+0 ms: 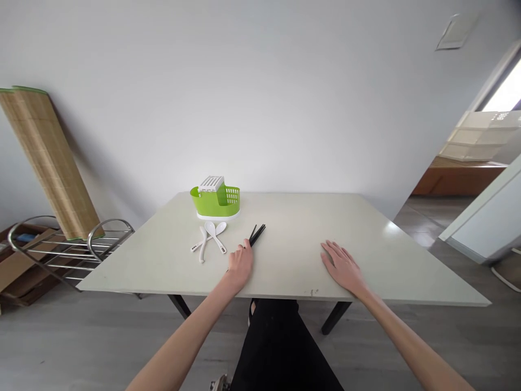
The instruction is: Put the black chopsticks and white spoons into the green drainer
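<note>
My left hand [241, 265] is closed around a bunch of black chopsticks [258, 234] at the table's front. Their far ends fan out slightly beyond my fingers; most of their length is hidden under the hand. Palm down on the table, my right hand [342, 266] lies open with nothing in it. Left of the chopsticks, three white spoons [210, 228] lie crossed over one another, some with dark marks on the handles. Behind the spoons stands a green utensil caddy [209, 206] with a white slotted top, a white base and a basket-like side on the right.
The pale table [301, 217] reaches to the wall. At left, a metal rack [77, 260] stands beside a rolled bamboo mat [51, 163] and cardboard boxes [24, 266]. A doorway opens on the right.
</note>
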